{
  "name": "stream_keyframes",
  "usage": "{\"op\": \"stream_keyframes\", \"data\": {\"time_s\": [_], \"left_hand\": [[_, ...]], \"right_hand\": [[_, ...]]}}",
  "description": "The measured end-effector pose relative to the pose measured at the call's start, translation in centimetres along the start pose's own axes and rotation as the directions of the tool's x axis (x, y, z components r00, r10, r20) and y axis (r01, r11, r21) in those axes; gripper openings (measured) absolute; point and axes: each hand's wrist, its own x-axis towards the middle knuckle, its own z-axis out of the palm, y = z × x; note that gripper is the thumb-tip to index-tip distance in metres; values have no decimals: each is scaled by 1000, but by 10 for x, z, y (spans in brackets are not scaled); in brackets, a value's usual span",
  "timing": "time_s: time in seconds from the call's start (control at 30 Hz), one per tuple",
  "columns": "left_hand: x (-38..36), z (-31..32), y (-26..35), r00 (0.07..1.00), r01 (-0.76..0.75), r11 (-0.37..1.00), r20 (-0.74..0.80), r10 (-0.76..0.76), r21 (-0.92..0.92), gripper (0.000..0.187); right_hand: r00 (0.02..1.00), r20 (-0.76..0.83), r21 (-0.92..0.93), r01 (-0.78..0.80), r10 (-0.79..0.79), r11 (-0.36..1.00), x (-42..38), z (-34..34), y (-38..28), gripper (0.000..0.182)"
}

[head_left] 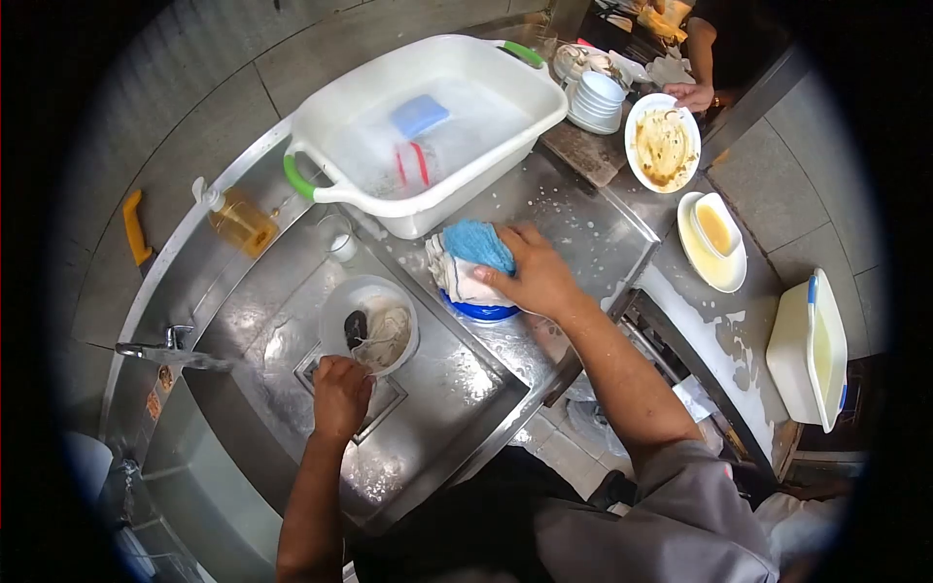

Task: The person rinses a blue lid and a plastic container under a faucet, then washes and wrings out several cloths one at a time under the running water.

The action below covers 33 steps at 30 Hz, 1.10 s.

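My left hand (342, 396) is closed at the near rim of a round white plastic tub (413, 340). Inside the tub lie a dark oval object (357, 331) and a beige, wet-looking clump (387, 335). To the right, my right hand (540, 272) has its thumb and fingers around a bunched blue cloth (476, 245) and a white cloth (455, 277). Both cloths sit on top of a round blue item (486, 313) on the steel counter; its full shape is hidden.
A large white basin (428, 212) holds suds and a blue sponge (420, 115). Water runs from the faucet (170, 350) near a soap bottle (243, 223). At upper right, another person's hand (692, 95) holds a soiled plate (664, 146) beside stacked bowls (596, 100).
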Motion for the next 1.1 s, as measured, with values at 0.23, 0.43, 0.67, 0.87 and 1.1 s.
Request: {"op": "stream_keyframes", "data": {"time_s": [0.23, 0.43, 0.67, 0.87, 1.1], "left_hand": [[-22, -8, -10, 999, -54, 998, -7, 54, -18, 18], [-33, -20, -2, 994, 22, 986, -105, -40, -168, 27], [-48, -24, -31, 952, 168, 950, -206, -225, -262, 36], [-30, 7, -40, 713, 510, 318, 186, -676, -799, 47], [-92, -4, -84, 552, 460, 36, 254, -794, -887, 35]], "right_hand": [[985, 168, 56, 28, -37, 998, 31, -11, -15, 49], [998, -43, 220, 47, -39, 974, 44, -36, -17, 42], [951, -285, 309, 211, -122, 927, 20, -22, -74, 21], [661, 635, 73, 465, -400, 883, 13, 138, -144, 45], [619, 786, -306, 388, 0, 869, 5, 255, -144, 71]]}}
